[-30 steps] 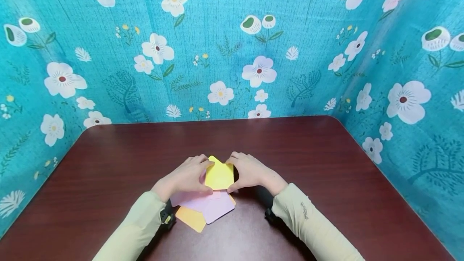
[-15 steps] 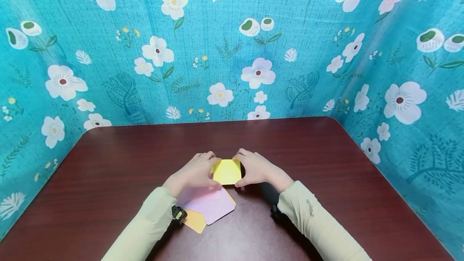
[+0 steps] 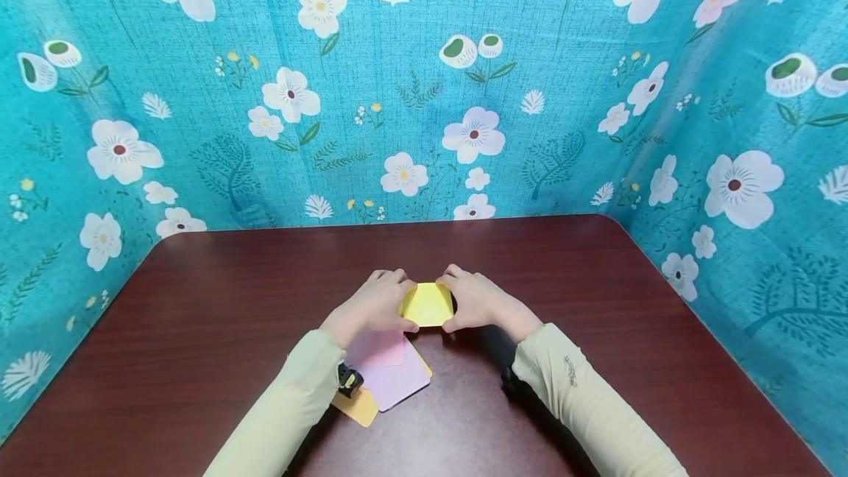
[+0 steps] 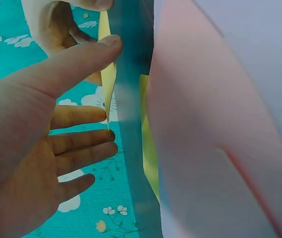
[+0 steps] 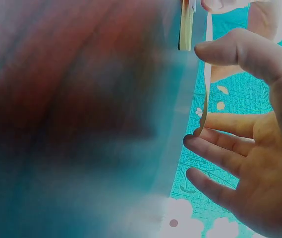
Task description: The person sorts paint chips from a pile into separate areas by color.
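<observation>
While two hands [image 3: 375,302] pinch one yellow sheet [image 3: 428,305], one pink piece [image 3: 391,350] lies atop purple paper [image 3: 401,386].

head: bright | tabletop [image 3: 450,425] glare (soft, whitish) | right wrist: left half blurred

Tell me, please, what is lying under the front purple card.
At its lower left an orange card sticks out; along its right edge, a narrow yellowish strip. Whether both are one card, and anything else beneath, cannot be seen: the purple card covers it.
</observation>
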Demonstrator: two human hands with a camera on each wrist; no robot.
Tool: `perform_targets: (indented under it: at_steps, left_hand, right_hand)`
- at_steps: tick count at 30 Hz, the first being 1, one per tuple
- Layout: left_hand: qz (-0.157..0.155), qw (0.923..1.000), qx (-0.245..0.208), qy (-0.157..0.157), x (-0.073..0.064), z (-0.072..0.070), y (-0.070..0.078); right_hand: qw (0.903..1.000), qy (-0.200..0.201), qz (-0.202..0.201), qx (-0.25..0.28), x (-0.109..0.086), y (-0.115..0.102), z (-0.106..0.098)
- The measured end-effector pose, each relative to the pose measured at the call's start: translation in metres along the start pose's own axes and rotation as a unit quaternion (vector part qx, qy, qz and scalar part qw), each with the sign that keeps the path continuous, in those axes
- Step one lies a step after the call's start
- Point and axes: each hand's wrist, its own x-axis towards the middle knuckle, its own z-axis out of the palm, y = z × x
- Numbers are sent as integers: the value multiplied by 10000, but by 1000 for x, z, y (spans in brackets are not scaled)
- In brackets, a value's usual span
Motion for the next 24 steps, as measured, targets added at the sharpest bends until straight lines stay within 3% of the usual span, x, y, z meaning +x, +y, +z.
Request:
perform_targets:
  at_steps: [8, 24]
  left_hand:
    - [-135, 9998, 10, -155, 16, 5, -3]
    - [-386, 9977, -418, -362, 45, 9, -2]
  right_hand:
    - [9995, -94, 226, -211, 6, 7, -2]
    - [9982, -38, 587, 96, 12, 26, 3]
